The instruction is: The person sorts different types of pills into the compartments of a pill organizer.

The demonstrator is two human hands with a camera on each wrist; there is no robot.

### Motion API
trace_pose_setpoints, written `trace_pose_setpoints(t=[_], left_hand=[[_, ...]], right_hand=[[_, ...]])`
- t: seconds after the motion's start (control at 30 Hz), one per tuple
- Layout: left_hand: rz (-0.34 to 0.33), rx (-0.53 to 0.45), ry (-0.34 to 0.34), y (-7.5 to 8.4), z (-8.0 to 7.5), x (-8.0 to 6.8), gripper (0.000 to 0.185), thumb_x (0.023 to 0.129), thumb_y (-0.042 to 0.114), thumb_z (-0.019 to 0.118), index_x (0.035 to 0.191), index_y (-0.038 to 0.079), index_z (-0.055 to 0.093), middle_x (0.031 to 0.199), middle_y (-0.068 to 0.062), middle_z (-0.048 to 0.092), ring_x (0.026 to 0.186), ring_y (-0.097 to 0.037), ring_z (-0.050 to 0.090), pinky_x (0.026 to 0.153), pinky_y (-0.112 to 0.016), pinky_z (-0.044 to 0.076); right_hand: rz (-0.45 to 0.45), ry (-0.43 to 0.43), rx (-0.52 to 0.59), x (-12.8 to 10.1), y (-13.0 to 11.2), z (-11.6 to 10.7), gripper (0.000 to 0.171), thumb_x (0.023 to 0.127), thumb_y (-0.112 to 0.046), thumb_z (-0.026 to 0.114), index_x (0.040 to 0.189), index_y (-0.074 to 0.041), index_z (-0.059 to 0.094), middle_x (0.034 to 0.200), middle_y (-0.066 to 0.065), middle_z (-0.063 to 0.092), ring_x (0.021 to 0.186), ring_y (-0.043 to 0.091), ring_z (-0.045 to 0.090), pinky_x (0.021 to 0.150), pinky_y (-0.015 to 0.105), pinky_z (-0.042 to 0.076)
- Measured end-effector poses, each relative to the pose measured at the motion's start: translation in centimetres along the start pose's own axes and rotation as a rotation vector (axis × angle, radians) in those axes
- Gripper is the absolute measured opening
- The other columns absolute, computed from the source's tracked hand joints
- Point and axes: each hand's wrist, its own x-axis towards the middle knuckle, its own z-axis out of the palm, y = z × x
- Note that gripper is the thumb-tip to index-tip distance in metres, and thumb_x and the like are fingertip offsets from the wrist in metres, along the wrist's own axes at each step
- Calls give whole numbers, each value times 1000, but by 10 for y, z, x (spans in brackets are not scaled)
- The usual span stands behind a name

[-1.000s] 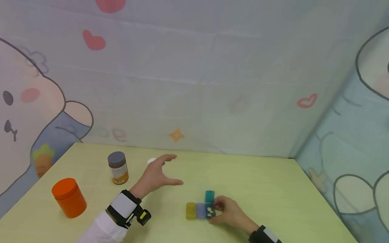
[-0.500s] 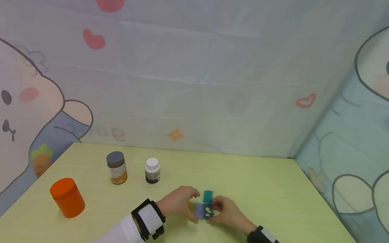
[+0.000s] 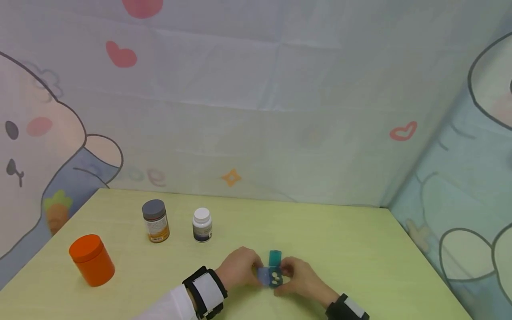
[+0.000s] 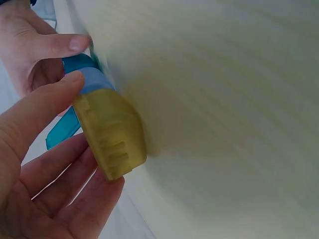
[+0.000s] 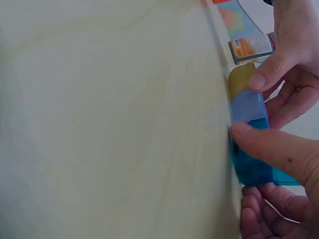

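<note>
The counter (image 3: 340, 240) is pale yellow-green, backed by cartoon-print curtains (image 3: 256, 111). On it stand an orange jar (image 3: 92, 260), a grey-capped bottle (image 3: 155, 221) and a white-capped bottle (image 3: 202, 225). The pillbox (image 3: 270, 275) lies near the front edge, teal lid raised. Left hand (image 3: 240, 269) grips its yellow end; right hand (image 3: 298, 276) pinches the teal end. One second earlier the left hand hovered open by the white-capped bottle

Staged recording booth rather than a lived-in room: a pale green table (image 3: 340, 240) stands enclosed by hanging cloth backdrops (image 3: 256, 111) printed with cartoon rabbits, hearts and a carrot; both of the person's wrists carry strapped-on cameras
</note>
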Motion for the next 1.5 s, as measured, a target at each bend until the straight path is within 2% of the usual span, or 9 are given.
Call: trace_pose_setpoints(t=[0.2, 0.37, 0.5, 0.7, 0.9, 1.0, 1.2, 1.37, 1.5], left_hand=[[-30, 18, 7, 1, 0, 2, 24, 70, 11, 93, 90, 5, 81, 82, 0, 77, 70, -4, 58, 68, -19, 49], [-35, 10, 13, 1, -1, 1, 24, 69, 11, 93, 88, 5, 81, 80, 0, 77, 69, -3, 56, 66, -19, 48], [-27, 23, 25, 0, -1, 1, 26, 68, 12, 94, 89, 4, 81, 79, -1, 76, 68, -3, 55, 65, -19, 48], [-15, 26, 26, 2, 1, 3, 26, 68, 11, 94, 89, 5, 81, 81, -1, 77, 68, -3, 57, 65, -18, 48], [36, 39, 33, 4, 1, 2, 24, 68, 10, 93, 88, 5, 81, 79, -1, 76, 66, -3, 55, 63, -17, 46], [44, 53, 39, 4, 1, 1, 25, 68, 11, 93, 89, 6, 81, 80, -1, 77, 67, -3, 56, 64, -17, 46], [60, 44, 46, 0, 2, 1, 26, 68, 11, 93, 90, 4, 81, 81, -3, 77, 67, -4, 57, 65, -17, 47], [72, 32, 48, -1, 1, 0, 25, 68, 10, 92, 89, 4, 81, 80, -3, 77, 67, -4, 57, 64, -17, 46], [84, 47, 55, 1, 1, 3, 22, 68, 9, 92, 86, 5, 81, 77, -2, 76, 65, -3, 54, 63, -17, 45]], right_hand=[[-57, -74, -18, 2, -13, -19, 57, 76, -15, 89, 121, 9, 62, 110, 16, 71, 103, 33, 67, 92, 48, 57], [-146, -73, -45, 0, -24, -33, 35, 87, -25, 80, 110, 2, 74, 106, 15, 76, 98, 31, 71, 82, 42, 59], [-140, -56, -66, 1, -28, -33, 28, 94, -28, 73, 100, -1, 79, 100, 14, 78, 92, 25, 72, 76, 35, 57], [-208, -44, -75, 2, -23, -25, 17, 83, -12, 83, 93, 2, 80, 103, 21, 77, 92, 28, 74, 73, 26, 57], [-189, -59, -77, 1, -19, -16, 32, 75, -4, 87, 105, 5, 77, 108, 23, 75, 100, 41, 73, 82, 44, 61], [-197, -40, -72, -1, -19, -13, 35, 73, -2, 87, 105, 6, 76, 105, 22, 76, 99, 42, 73, 83, 45, 61], [-212, -16, -96, -2, -23, -9, 35, 72, -3, 88, 103, 6, 77, 101, 21, 77, 97, 39, 74, 82, 41, 61], [-268, -17, -147, -1, -23, -8, 33, 72, -5, 88, 101, 6, 77, 98, 19, 77, 94, 34, 76, 76, 31, 61], [-306, -5, -192, 0, -20, -8, 33, 72, -7, 88, 100, 6, 78, 98, 18, 78, 93, 33, 76, 76, 30, 61]])
